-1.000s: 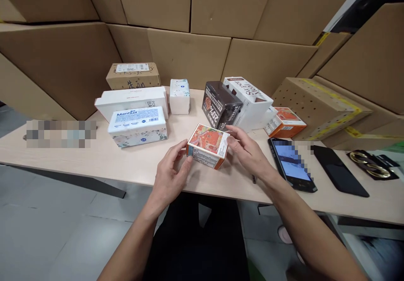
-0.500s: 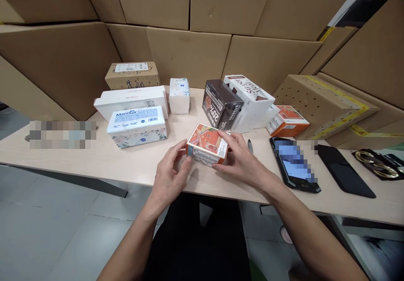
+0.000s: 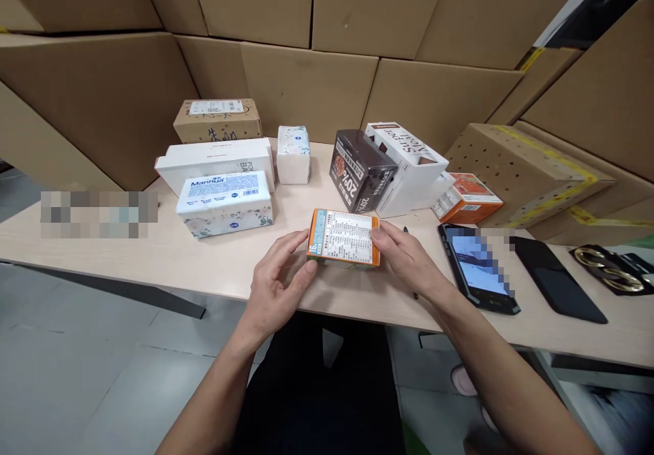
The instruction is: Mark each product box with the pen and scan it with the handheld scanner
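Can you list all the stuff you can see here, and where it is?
Small orange cardboard box with a printed white label: 1, orange and white, front middle of the table, between both hands.
Matching orange box: 1, right of the white carton.
Dark brown box marked 20%: 1, leaning behind the held box.
White carton with brown lettering: 1, beside the dark brown box.
Tissue packs: 2, white; a big one at left, a small one farther back.
Long white box: 1, behind the big tissue pack.
Brown parcel: 1, back left.
Phones: 2, black, right side.
Pale wooden table: 1.
Left hand: touches the box's left end.
Right hand: touches its right end.
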A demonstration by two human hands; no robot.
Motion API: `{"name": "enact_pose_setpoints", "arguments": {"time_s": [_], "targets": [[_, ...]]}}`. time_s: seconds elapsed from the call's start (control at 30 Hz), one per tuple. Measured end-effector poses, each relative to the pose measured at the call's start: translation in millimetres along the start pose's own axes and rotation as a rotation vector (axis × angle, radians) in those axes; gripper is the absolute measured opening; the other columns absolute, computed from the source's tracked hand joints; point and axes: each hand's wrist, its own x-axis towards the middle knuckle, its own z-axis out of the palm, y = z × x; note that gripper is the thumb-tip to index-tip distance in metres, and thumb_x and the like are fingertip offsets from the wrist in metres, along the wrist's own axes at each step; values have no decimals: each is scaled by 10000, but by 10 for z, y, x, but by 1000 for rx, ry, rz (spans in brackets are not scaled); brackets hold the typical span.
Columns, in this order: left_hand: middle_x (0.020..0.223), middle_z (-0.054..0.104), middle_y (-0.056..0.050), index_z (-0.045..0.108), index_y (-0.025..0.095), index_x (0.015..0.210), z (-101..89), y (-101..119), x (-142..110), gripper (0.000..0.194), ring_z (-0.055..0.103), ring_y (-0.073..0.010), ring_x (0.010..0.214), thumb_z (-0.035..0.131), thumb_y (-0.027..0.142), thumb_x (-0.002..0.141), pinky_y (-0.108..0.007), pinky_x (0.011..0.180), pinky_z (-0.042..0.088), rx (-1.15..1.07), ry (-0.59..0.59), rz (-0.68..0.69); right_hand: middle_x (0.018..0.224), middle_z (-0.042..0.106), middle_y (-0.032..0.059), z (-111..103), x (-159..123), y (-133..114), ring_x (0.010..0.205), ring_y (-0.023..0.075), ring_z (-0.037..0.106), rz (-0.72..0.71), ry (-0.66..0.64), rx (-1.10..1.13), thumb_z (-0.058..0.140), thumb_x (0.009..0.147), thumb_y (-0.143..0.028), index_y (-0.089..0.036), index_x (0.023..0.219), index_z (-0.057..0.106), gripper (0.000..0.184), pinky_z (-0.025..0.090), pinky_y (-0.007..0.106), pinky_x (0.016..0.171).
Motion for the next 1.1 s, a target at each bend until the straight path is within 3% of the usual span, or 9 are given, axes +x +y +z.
{"name": "enact_pose_setpoints", "arguments": {"time_s": [0.13, 0.2, 0.27, 0.37, 0.47, 0.6, 0.7, 0.87, 1.1], "targets": [[1423, 595, -81, 574, 320, 1421, 25, -12, 22, 484, 584, -246, 1311, 648, 262, 947, -426, 1120, 509, 11, -32, -13, 1310, 662, 126, -21, 10, 10, 1193, 291, 616, -68, 0, -47, 376, 967, -689, -216, 1250, 662, 620, 464, 477, 1047], [1428, 595, -88, 575, 309, 1421, 33, -17, 29, 480, 583, -249, 1316, 639, 251, 949, -429, 1127, 501, 15, -37, -18, 1433, 590, 135, -28, -6, 24, 1261, 300, 588, -68, -53, 10, 497, 916, -697, -238, 1434, 524, 693, 469, 485, 1065], [1439, 590, -97, 573, 294, 1420, 34, -20, 35, 477, 583, -254, 1320, 628, 241, 949, -435, 1125, 503, 1, -45, -24, 1513, 524, 142, -28, -25, 37, 1325, 309, 554, -38, -114, 59, 699, 809, -642, -261, 1562, 336, 919, 466, 494, 1097], [1473, 563, -105, 543, 283, 1447, 27, -30, 40, 512, 562, -259, 1349, 627, 234, 944, -443, 1146, 486, -14, -70, -30, 1533, 507, 139, -8, -43, 41, 1370, 297, 531, -12, -138, 122, 832, 735, -496, -287, 1615, 187, 1111, 438, 501, 1147], [1506, 523, -106, 516, 291, 1469, 18, -51, 35, 553, 546, -266, 1364, 655, 260, 934, -452, 1158, 475, 9, -56, -34, 1534, 510, 126, 28, -45, 25, 1347, 280, 559, 20, -109, 253, 792, 789, -476, -308, 1611, 170, 1044, 502, 477, 1088], [1519, 511, -96, 482, 314, 1486, 14, -68, 22, 604, 539, -274, 1367, 696, 315, 921, -462, 1158, 468, -20, -9, -76, 1520, 525, 107, 78, -39, 23, 1324, 265, 572, 62, -76, 408, 737, 834, -528, -278, 1484, 407, 770, 523, 402, 1047], [1524, 512, -92, 489, 306, 1483, 13, -53, 20, 596, 524, -269, 1383, 696, 348, 925, -441, 1166, 453, -109, -10, -91, 1433, 601, 88, 106, -33, 61, 1227, 235, 630, 95, -133, 506, 712, 866, -529, -283, 1386, 501, 613, 522, 362, 1004], [1426, 591, -109, 589, 247, 1381, 2, -11, 40, 486, 615, -233, 1252, 668, 430, 938, -370, 1038, 541, -219, 80, -159, 1279, 681, 88, 95, -32, 90, 1098, 213, 660, 49, -239, 504, 686, 872, -583, -245, 1262, 609, 522, 510, 352, 959], [1242, 695, -73, 601, 243, 1354, -13, 15, 63, 489, 689, -137, 946, 642, 504, 942, -254, 811, 586, -201, 145, -226, 1167, 696, 71, 65, -38, 45, 1030, 187, 649, 19, -307, 445, 711, 830, -624, -228, 1166, 642, 524, 502, 324, 908]]}}
